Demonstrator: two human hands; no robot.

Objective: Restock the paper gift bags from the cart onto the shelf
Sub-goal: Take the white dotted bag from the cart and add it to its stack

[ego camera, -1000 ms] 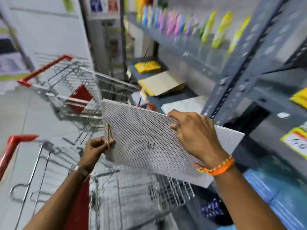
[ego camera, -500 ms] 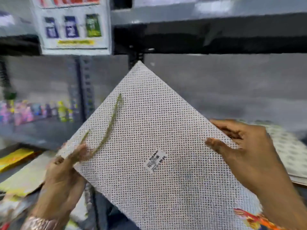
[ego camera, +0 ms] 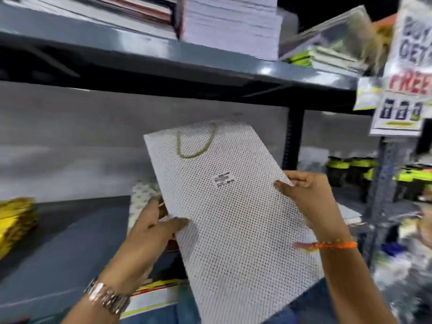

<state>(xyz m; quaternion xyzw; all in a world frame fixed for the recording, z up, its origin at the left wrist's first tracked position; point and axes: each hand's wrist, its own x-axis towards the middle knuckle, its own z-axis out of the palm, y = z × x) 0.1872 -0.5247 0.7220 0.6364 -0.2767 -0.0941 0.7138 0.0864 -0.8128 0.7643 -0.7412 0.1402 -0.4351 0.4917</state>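
Nearest the camera, the left hand (ego camera: pixel 149 232) and the right hand (ego camera: pixel 306 197) both grip one flat white gift bag (ego camera: pixel 233 218) covered in small dark dots. The left hand is closed on the bag's left edge, thumb lying across the front and fingers behind. The right hand pinches the right edge, thumb on the front. A metal watch (ego camera: pixel 106 298) sits on the left wrist and an orange thread band (ego camera: pixel 332 244) on the right.

The bag is held tilted, its top leaning to the left, above the front of the grey shelf (ego camera: pixel 70 242). Its olive cord handle (ego camera: pixel 195 143) hangs in a loop near the top, and a small price sticker (ego camera: pixel 223 180) sits near the middle.

Just behind the bag's left edge a white patterned sheet (ego camera: pixel 142 195) shows, perhaps another bag, though blur hides the detail. At the far left of the shelf lies a yellow stack (ego camera: pixel 14 220). Farther up, the upper shelf (ego camera: pixel 187 54) carries piled white paper (ego camera: pixel 231 24). On the far right a promotional sign (ego camera: pixel 406 73) hangs.
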